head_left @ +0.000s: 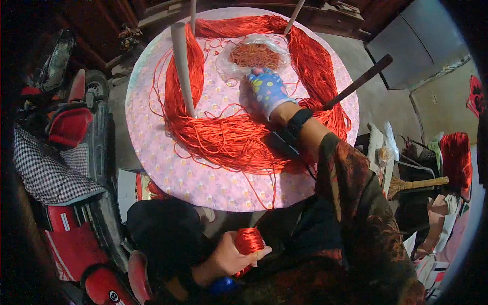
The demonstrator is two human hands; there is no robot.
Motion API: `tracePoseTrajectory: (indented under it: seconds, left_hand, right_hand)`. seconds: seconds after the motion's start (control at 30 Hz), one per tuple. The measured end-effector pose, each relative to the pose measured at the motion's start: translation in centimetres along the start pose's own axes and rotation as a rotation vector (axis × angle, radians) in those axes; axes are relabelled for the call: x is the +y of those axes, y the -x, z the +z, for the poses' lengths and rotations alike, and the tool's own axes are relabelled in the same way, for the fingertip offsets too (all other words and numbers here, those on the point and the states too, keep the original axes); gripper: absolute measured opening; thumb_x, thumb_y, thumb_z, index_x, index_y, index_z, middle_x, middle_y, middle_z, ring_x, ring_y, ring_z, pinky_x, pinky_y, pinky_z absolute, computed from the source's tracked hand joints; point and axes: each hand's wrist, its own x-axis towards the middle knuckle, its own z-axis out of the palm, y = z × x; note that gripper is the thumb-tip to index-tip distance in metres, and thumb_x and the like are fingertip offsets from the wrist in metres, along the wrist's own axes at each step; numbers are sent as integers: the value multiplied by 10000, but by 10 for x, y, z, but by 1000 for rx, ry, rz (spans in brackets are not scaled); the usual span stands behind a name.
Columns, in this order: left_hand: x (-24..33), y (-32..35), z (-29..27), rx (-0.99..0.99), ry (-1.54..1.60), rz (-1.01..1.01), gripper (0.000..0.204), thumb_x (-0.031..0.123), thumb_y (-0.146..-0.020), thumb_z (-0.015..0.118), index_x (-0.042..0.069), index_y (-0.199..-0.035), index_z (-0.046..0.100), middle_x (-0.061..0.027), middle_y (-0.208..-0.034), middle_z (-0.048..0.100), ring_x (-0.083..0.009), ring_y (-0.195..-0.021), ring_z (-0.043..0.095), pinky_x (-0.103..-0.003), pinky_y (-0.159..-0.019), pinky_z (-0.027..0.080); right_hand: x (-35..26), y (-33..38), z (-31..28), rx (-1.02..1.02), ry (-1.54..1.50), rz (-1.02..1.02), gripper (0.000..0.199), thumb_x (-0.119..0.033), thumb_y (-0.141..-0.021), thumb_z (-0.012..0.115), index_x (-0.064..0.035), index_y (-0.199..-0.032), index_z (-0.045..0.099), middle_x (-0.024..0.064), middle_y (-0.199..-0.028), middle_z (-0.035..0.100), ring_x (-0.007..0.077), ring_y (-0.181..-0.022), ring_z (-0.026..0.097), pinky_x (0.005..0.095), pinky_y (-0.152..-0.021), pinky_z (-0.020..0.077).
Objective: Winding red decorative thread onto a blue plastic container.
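My left hand, low in front of my lap, is closed around a wound bundle of shiny red cord. My right hand wears a blue glove or cuff with light dots and stretches over the table. Its bent fingertips are at the near edge of a clear plastic bag holding a pile of reddish-brown bands. What they pinch, if anything, is too small to see. Around the bag runs a big loop of red cord, stretched about several upright posts. My right forearm crosses above its near right part.
The round table has a pink patterned cover. A pale post stands on the left, and a dark post leans outward on the right. A red scooter is at the left. A broom and more red cord are at the right.
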Motion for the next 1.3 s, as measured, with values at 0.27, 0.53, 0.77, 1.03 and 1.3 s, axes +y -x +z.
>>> tracePoseTrajectory:
  seconds: [0.27,0.53,0.77,1.03,1.3]
  left_hand:
    - [-2,-7,-10,-85,-23,-49,211,114,-806,761,8,-876,593,-29,-707,612,-100,-574,602,-262,-548,506]
    - [1,0,-4,-59,46,-66,214,180,-812,767,43,-752,613,-4,-640,611,-69,-557,571,-240,-539,472]
    - [2,-4,-10,-101,-16,-83,186,123,-806,762,30,-839,604,-21,-717,628,-93,-581,609,-263,-551,508]
    - [-5,-2,-14,-83,47,-89,181,118,-807,761,38,-829,600,-6,-714,624,-75,-584,593,-251,-558,504]
    - [0,1,-11,-31,111,-47,215,164,-793,785,24,-802,622,-15,-689,638,-64,-582,589,-233,-560,495]
  right_hand:
    - [-5,24,-22,-21,-28,-166,259,-233,-761,675,-71,-955,617,153,-956,620,355,-930,598,446,-814,458]
    - [5,24,-47,340,-277,-131,102,-180,-801,672,-91,-845,651,138,-898,645,345,-776,636,420,-679,515]
    - [47,-23,-30,325,-243,135,193,-129,-842,629,-131,-1026,687,142,-957,678,324,-872,658,386,-740,528]
    - [12,-66,-19,50,-83,88,285,-210,-811,635,-139,-1086,661,150,-1058,668,336,-981,635,420,-838,500]
    - [34,-57,-13,286,-333,235,254,-263,-833,632,-88,-1006,694,171,-995,673,350,-937,640,423,-848,498]
